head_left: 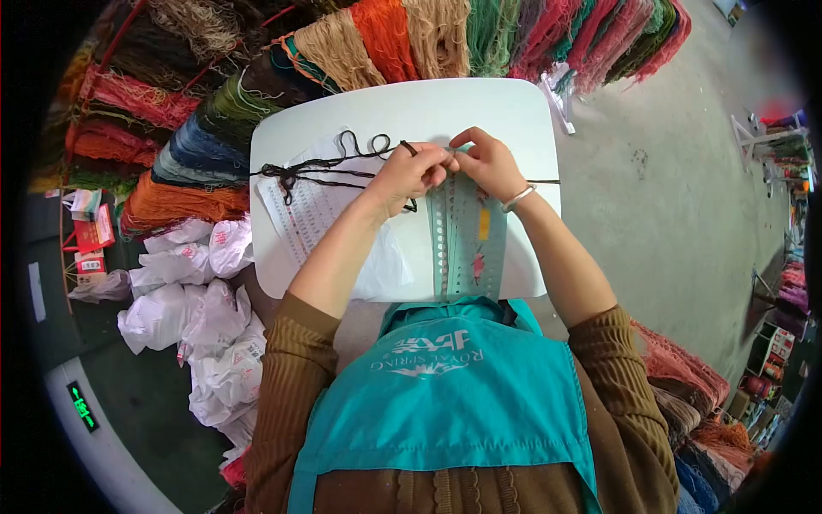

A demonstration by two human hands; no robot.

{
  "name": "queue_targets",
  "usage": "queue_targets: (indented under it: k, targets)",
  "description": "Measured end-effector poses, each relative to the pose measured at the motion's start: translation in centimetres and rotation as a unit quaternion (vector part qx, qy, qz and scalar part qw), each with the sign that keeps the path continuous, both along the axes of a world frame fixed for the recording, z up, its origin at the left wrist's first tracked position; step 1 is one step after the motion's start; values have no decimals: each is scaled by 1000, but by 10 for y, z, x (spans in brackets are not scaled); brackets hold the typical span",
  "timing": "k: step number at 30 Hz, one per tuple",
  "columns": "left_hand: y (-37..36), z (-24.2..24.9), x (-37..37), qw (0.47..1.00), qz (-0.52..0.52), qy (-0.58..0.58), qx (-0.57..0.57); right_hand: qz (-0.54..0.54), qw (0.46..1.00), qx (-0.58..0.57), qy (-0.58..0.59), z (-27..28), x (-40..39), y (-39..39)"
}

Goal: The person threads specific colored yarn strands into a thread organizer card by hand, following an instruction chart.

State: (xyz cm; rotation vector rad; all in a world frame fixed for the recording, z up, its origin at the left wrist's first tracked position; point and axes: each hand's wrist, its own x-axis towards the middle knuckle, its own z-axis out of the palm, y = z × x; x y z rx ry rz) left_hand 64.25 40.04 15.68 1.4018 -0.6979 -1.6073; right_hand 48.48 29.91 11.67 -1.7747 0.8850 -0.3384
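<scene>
Black yarn (295, 171) lies in a tangled bundle across the left of the white table (402, 107), its strands running to my left hand (407, 178). The fingers of that hand are closed on the yarn, and a loop hangs round them. My right hand (490, 167), with a bracelet at the wrist, pinches at the top edge of a green punched card (462, 240). The fingertips of both hands meet there; exactly what lies between them is partly hidden. The card has rows of holes, a yellow patch and a pink figure. A white punched sheet (300, 218) lies beneath the yarn.
Hanks of coloured yarn (385, 38) hang on racks beyond the table and down the left side. White plastic bags (205, 325) are heaped on the floor at left. More hanks (685, 368) lie at lower right. Grey floor (651, 188) stretches to the right.
</scene>
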Motion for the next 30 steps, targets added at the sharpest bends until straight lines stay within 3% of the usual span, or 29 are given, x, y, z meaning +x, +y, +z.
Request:
queue_targets:
  k: [3, 6, 8, 11, 12, 14, 16, 18, 21, 23, 24, 25, 28, 29, 30]
  targets:
    - [-1, 1, -1, 997, 71, 32, -22, 1, 1000, 26, -3, 5, 0, -1]
    - [-2, -16, -5, 991, 63, -81, -87, -17, 1000, -25, -2, -9, 1, 2]
    - [0, -4, -7, 990, 25, -121, -64, -29, 999, -7, -37, -10, 0, 4]
    - [-2, -6, -6, 993, 50, -104, -12, -80, 987, 42, -136, -23, 7, 6]
    - [-6, -13, -4, 991, 66, -112, 14, -57, 991, 120, -22, 19, -2, 4]
    - [-14, -13, -11, 981, 53, -186, -2, -31, 994, 67, -78, 4, -3, 1]
    - [-16, -26, -9, 971, -35, -228, -65, -14, 984, 154, -89, 22, -9, 0]
    - [-17, -24, -12, 932, -94, -339, -87, -11, 982, 156, -106, 23, -11, 0]
    - [-23, -35, -8, 938, -66, -306, -148, -11, 986, 136, -99, 11, -5, -2]
    - [-22, -21, 5, 999, 3, -37, -2, -25, 992, 117, -51, 8, -2, -2]
    - [-18, -8, 11, 991, 37, 101, 76, -22, 995, 90, -36, 14, -4, 0]
    - [-13, 3, 15, 981, 72, 167, 74, -18, 997, 67, -22, 19, -4, 1]
    - [7, -17, 89, 973, 37, 223, 39, 4, 999, 31, 31, 19, 1, 4]
    - [19, -11, 107, 978, 140, 152, -7, 19, 999, -26, 26, 6, 3, 1]
    - [30, -8, 146, 969, 146, 197, -29, 15, 999, -18, 30, 10, 4, 2]
